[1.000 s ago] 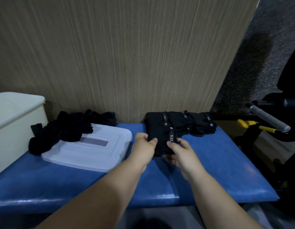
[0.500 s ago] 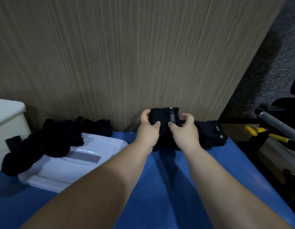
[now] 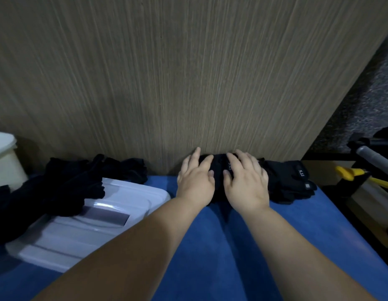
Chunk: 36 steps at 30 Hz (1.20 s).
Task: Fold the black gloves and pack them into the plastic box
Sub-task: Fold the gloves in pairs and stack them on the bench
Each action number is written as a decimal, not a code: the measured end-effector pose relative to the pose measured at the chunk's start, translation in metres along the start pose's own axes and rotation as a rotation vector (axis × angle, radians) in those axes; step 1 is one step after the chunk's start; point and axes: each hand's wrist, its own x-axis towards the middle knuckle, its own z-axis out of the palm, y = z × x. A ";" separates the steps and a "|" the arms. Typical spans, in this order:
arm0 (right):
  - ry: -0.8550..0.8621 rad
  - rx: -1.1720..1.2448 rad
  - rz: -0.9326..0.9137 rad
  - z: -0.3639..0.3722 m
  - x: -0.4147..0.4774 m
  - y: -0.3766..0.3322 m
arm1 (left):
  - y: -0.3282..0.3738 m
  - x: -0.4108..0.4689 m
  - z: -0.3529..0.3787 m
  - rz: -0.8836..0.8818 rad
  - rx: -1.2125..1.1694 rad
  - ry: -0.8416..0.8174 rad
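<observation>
One broad wood-grain panel (image 3: 188,72), matte with fine upright streaks, fills the upper two thirds of the frame and meets the blue worktop (image 3: 210,246), whose padded surface has a dull sheen and runs across the bottom. At lower left a white plastic lid (image 3: 80,231) lies flat on the worktop, glossy, ribbed and round-cornered, with a grey rectangular patch at its middle. A loose pile of black gloves (image 3: 65,183), soft and crumpled, drapes over the lid's far edge and reaches the foot of the panel. Two bare forearms come up from the bottom edge to the centre. Half a second ago both hands gripped the folded glove bundle (image 3: 219,168) with curled fingers, holding it up in front of the panel; now the bundle sits on the worktop at the foot of the panel, and the left hand (image 3: 196,181) and right hand (image 3: 246,181) lie palm-down on top of it, side by side, fingers straight and slightly spread, pressing it flat rather than gripping. Little of the bundle shows beyond a dark strip between the two hands with a faint white mark. Just to its right, touching the right hand's edge, a stack of folded gloves (image 3: 290,183) rests on the worktop, black fabric with small white lettering. A cream plastic box (image 3: 4,161) with a rounded rim stands at the left edge. At the right edge, off the worktop, a yellow handle (image 3: 351,172) points left.
</observation>
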 end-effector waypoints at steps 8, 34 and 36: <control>-0.147 -0.102 -0.023 0.014 0.000 0.013 | -0.006 0.004 0.010 0.015 -0.053 -0.157; 0.063 0.011 -0.146 -0.013 -0.020 -0.048 | -0.044 -0.055 -0.057 -0.046 0.018 0.140; 0.015 0.071 -0.184 -0.008 -0.029 -0.067 | -0.066 -0.078 -0.072 -0.136 0.154 0.213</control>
